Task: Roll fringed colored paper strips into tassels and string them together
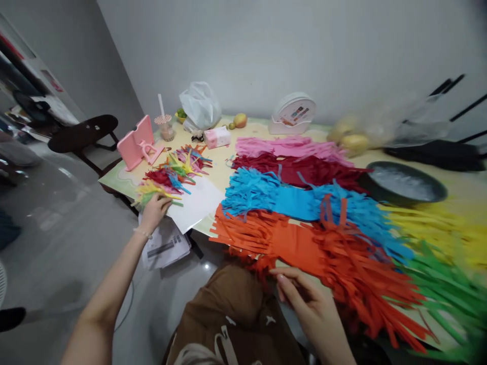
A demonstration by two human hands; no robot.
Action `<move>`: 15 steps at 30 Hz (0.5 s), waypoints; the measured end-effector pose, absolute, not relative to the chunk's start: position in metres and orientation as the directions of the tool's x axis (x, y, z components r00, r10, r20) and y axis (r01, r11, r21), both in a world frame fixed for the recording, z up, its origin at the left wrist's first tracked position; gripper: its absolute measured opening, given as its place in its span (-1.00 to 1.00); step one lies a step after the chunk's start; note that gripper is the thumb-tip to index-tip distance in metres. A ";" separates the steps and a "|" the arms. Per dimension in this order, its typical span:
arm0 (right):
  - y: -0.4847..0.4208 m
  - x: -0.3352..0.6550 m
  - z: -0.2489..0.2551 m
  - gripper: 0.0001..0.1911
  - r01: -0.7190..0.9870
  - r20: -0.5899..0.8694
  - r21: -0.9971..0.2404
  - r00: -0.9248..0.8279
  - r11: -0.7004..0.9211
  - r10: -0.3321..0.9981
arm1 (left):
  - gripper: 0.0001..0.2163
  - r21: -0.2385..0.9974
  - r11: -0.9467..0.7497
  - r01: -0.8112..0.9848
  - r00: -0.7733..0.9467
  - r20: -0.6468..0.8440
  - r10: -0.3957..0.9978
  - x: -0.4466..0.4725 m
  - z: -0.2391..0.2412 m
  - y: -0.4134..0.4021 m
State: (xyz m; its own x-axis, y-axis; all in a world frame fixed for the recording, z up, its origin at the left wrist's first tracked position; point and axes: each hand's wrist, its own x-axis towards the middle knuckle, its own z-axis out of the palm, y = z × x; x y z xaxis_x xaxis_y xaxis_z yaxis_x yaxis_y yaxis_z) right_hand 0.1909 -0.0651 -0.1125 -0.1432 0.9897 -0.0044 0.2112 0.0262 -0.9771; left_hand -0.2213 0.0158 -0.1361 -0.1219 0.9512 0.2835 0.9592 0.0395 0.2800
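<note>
At the table's left corner my left hand (157, 209) is closed on a green strip (177, 204), at the near end of a row of small multicoloured strip bundles (162, 177). My right hand (306, 294) is in front of the table's near edge, thumb and index finger close together by the hanging orange fringe; whether anything is between them I cannot make out. Above it lies an orange fringed sheet (297, 246), uncut in its middle. Beyond are blue (292, 202), dark red (292, 170) and pink (281, 146) fringed pieces. A white sheet (196, 200) lies beside the small bundles.
Green strips (433, 284) and yellow strips (429, 223) spread at right, near a dark bowl (407, 182). Along the back are a pink stand (137, 144), a lidded drink cup (165, 126), a plastic bag (201, 106) and a tissue pack (217, 137). A stool (85, 132) stands left.
</note>
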 end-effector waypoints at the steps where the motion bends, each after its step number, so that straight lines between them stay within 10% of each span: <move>1: -0.067 0.194 -0.115 -0.71 0.217 -0.013 -0.976 -0.122 0.014 0.992 | -0.78 0.259 0.035 0.965 -0.107 0.271 0.956 -0.226 -0.136 0.020; 8: -0.084 0.235 -0.128 -0.77 0.271 -0.066 -0.961 -0.058 -0.048 0.996 | -0.61 0.048 0.015 0.999 -0.022 0.166 0.986 -0.226 -0.110 0.007; 15: -0.147 0.421 -0.141 -0.63 0.539 -0.001 -0.764 0.548 -0.354 0.836 | -0.60 -0.044 -0.094 0.995 0.099 0.120 0.988 -0.197 -0.096 -0.044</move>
State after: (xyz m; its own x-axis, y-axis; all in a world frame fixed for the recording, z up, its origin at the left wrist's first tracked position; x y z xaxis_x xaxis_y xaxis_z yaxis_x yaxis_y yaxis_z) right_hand 0.4212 -0.1472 -0.1414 0.5480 0.8365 -0.0011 0.5393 -0.3542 -0.7640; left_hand -0.1969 -0.0439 -0.0964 0.0986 0.9878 0.1202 0.9946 -0.0940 -0.0435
